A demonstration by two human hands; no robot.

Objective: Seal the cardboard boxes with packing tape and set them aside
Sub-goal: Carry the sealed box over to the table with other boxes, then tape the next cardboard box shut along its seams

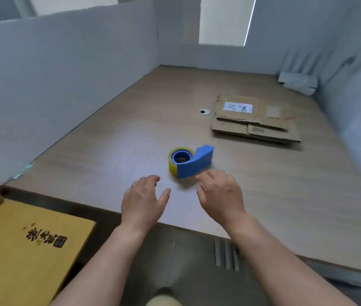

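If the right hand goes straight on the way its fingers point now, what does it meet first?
Probably the blue tape dispenser, which stands on the desk just beyond the fingertips of the right hand. The hand holds nothing. Depth is unclear, so it might pass slightly above.

A blue tape dispenser (pixel 191 161) holding a yellowish roll lies on its side near the front middle of the counter (pixel 130 129). Farther back to the right, flattened cardboard boxes (pixel 254 124) lie stacked, with a white label (pixel 238 107) on top. A yellow box (pixel 20 250) with dark print sits low on the left, off the counter.
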